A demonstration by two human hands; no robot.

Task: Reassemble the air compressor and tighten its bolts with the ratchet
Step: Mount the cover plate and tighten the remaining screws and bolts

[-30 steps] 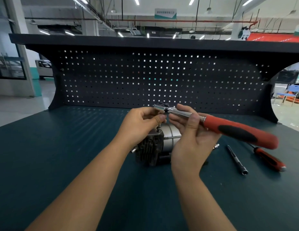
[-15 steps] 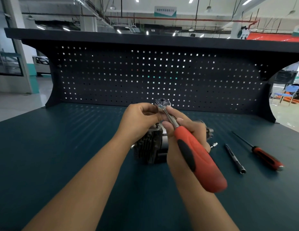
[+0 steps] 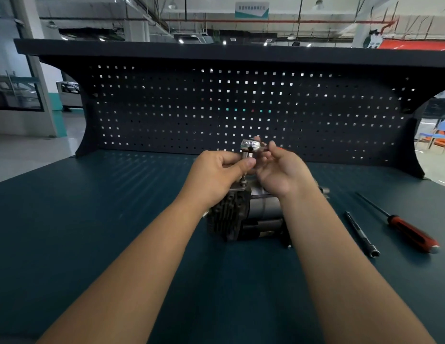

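Center frame: left hand (image 3: 216,173) fingers pinch the shaft under the ratchet (image 3: 251,146) head. Right hand (image 3: 282,171) fingers curl around its handle, above the compressor (image 3: 241,217) on the tabletop (image 3: 92,219).

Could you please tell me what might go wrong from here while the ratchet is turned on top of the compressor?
The ratchet sits high on a thin socket stem that only the left hand pinches, so it may tilt and slip off. The compressor lies unclamped on the bench, so it could twist. The right hand's forearm might knock the bar or screwdriver.
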